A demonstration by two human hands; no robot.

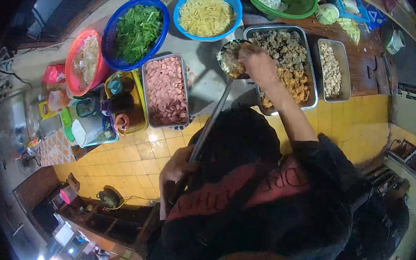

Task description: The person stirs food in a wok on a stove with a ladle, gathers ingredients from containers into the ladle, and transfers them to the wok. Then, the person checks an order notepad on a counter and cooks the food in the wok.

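My left hand (177, 169) is wrapped round the long metal handle of a ladle (212, 123). The bowl end lies beyond my body, between the noodles and a metal tray, with food in it. Over that bowl, my right hand (258, 65) has its fingers bunched together, touching or just above the food; what they pinch is hidden. Below my right wrist sits the metal tray (315, 92) with dark minced pieces (287, 48) and orange shredded food (293, 83). Left of the ladle stands a tray of sliced pink sausage (165, 86).
Along the counter are a blue basket of noodles (207, 15), a dark blue basket of chopped greens (138, 32), a red basket (83, 62), a green basket (290, 8) and a tray of pale diced pieces (329, 71). A cleaver-like tool (382, 73) lies right. Another person (382, 229) is behind.
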